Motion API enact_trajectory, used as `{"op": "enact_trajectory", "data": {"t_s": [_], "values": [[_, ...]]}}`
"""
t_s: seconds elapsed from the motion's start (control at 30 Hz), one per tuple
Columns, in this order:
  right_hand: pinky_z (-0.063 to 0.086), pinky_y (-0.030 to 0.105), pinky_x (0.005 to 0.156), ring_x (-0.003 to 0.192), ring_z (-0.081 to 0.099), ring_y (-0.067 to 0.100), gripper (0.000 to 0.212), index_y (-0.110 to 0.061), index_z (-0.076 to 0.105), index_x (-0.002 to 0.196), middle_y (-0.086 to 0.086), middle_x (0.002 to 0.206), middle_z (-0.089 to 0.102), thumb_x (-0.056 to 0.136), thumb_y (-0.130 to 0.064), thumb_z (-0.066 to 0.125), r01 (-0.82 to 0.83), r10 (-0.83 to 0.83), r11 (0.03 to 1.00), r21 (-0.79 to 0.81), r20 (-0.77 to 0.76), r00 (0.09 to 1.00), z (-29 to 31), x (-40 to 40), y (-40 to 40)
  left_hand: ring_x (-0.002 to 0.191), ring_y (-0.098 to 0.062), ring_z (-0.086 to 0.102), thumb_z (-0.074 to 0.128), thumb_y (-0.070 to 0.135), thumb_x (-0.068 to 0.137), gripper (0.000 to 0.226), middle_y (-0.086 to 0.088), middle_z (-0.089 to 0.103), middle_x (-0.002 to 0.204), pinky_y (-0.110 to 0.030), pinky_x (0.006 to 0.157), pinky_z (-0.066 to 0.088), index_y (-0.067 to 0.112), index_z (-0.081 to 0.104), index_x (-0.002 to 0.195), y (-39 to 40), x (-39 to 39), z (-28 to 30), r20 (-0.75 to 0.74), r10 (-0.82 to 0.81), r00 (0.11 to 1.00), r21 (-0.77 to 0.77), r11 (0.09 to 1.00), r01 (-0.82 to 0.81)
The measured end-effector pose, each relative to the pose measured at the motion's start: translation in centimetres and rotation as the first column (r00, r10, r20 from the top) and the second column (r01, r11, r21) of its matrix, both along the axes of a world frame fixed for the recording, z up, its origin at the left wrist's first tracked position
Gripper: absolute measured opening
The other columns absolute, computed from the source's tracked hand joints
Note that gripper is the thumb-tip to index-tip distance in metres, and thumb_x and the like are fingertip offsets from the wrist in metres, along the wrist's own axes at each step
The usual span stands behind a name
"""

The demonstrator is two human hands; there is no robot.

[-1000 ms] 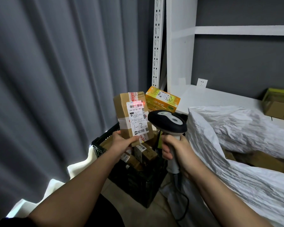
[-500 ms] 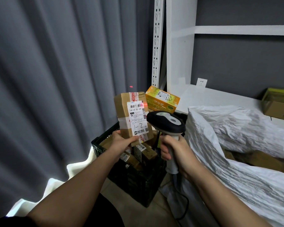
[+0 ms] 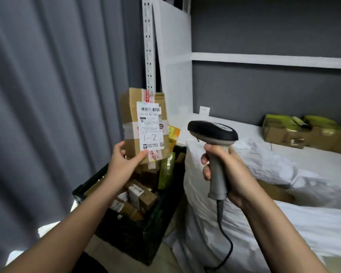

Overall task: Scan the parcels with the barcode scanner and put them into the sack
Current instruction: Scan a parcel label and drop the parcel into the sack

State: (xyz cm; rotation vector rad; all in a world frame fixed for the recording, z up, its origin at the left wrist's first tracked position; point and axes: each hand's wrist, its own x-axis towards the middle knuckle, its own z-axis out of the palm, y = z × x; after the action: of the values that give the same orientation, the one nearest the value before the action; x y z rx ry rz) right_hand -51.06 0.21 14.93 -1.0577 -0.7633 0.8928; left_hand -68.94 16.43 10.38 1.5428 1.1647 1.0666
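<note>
head view only | worn at head height | faces forward and down | close on both forearms | crate (image 3: 126, 233) below, shelf (image 3: 264, 60) ahead, curtain (image 3: 47, 95) left

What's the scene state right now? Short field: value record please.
left hand: left hand holds the held parcel upright by its lower edge, label facing the camera
right hand: right hand grips the barcode scanner by the handle
scan beam: none visible on the label
crate: black crate holds more parcels
sack: white sack, open, brown boxes inside
shelf: white shelf carries a box
</note>
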Motion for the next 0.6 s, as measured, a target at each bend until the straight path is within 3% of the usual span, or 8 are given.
{"op": "enact_trajectory", "data": {"t_s": [0.1, 0.17, 0.27, 0.37, 0.47, 0.53, 0.6], "values": [[0.037, 0.021, 0.04, 0.04, 0.046, 0.017, 0.014, -0.014, 0.044, 0.101, 0.004, 0.059, 0.052, 0.095, -0.016, 0.057, 0.147, -0.147, 0.989, -0.01, -0.016, 0.989, 1.7, 3.6, -2.7, 0.098, -0.006, 0.054, 0.076, 0.035, 0.078, 0.075, 0.008, 0.055, 0.113, -0.007, 0.064, 0.038, 0.014, 0.04, 0.14, -1.3, 4.4, 3.8, -0.074, -0.105, 0.992, 0.128, 0.985, 0.114], [0.039, 0.022, 0.039, 0.041, 0.047, 0.017, 0.02, -0.014, 0.042, 0.105, 0.003, 0.057, 0.05, 0.094, -0.021, 0.057, 0.194, -0.195, 0.981, -0.027, -0.066, 0.979, 2.1, 5.8, -4.6, 0.099, -0.007, 0.054, 0.078, 0.038, 0.077, 0.074, 0.01, 0.055, 0.114, -0.011, 0.076, 0.04, 0.014, 0.043, 0.138, -2.2, 8.1, 5.7, -0.173, -0.174, 0.97, 0.195, 0.959, 0.206], [0.04, 0.022, 0.039, 0.042, 0.047, 0.017, 0.022, -0.014, 0.041, 0.106, 0.003, 0.057, 0.048, 0.094, -0.024, 0.056, 0.213, -0.218, 0.975, -0.057, -0.112, 0.969, 1.9, 8.2, -7.0, 0.112, -0.018, 0.059, 0.078, 0.056, 0.068, 0.085, 0.001, 0.059, 0.128, -0.033, 0.096, 0.048, 0.019, 0.043, 0.136, -3.2, 13.7, 6.2, -0.397, -0.267, 0.878, 0.196, 0.91, 0.365], [0.041, 0.021, 0.039, 0.042, 0.047, 0.017, 0.02, -0.014, 0.042, 0.105, 0.003, 0.057, 0.048, 0.095, -0.023, 0.056, 0.242, -0.248, 0.969, -0.056, -0.137, 0.959, 1.4, 10.0, -9.0, 0.114, -0.025, 0.059, 0.068, 0.07, 0.065, 0.086, -0.003, 0.059, 0.129, -0.035, 0.093, 0.049, 0.021, 0.046, 0.133, -5.2, 19.0, 5.1, -0.724, -0.26, 0.639, 0.132, 0.857, 0.499], [0.04, 0.022, 0.038, 0.042, 0.046, 0.017, 0.016, -0.013, 0.043, 0.101, 0.003, 0.059, 0.047, 0.095, -0.022, 0.055, 0.273, -0.28, 0.96, -0.064, -0.17, 0.945, 0.8, 11.3, -10.3, 0.11, -0.024, 0.06, 0.06, 0.068, 0.076, 0.067, -0.003, 0.062, 0.123, -0.028, 0.079, 0.044, 0.017, 0.056, 0.12, -7.3, 23.1, 2.9, -0.882, -0.24, 0.405, 0.041, 0.819, 0.573], [0.04, 0.022, 0.039, 0.042, 0.046, 0.017, 0.016, -0.013, 0.044, 0.1, 0.003, 0.06, 0.047, 0.094, -0.022, 0.055, 0.287, -0.296, 0.955, -0.077, -0.17, 0.94, 0.3, 11.8, -10.7, 0.101, -0.026, 0.065, 0.049, 0.072, 0.082, 0.067, -0.006, 0.065, 0.119, -0.028, 0.078, 0.047, 0.016, 0.059, 0.117, -7.9, 24.9, 0.8, -0.878, -0.329, 0.348, -0.091, 0.829, 0.552], [0.04, 0.022, 0.04, 0.043, 0.047, 0.017, 0.018, -0.013, 0.044, 0.102, 0.003, 0.059, 0.048, 0.094, -0.023, 0.056, 0.295, -0.307, 0.951, -0.091, -0.164, 0.938, -0.1, 12.2, -10.9, 0.082, -0.03, 0.07, 0.033, 0.078, 0.084, 0.08, -0.012, 0.065, 0.118, -0.031, 0.079, 0.055, 0.012, 0.058, 0.123, -8.2, 26.0, -0.8, -0.818, -0.457, 0.351, -0.255, 0.833, 0.491]]}}
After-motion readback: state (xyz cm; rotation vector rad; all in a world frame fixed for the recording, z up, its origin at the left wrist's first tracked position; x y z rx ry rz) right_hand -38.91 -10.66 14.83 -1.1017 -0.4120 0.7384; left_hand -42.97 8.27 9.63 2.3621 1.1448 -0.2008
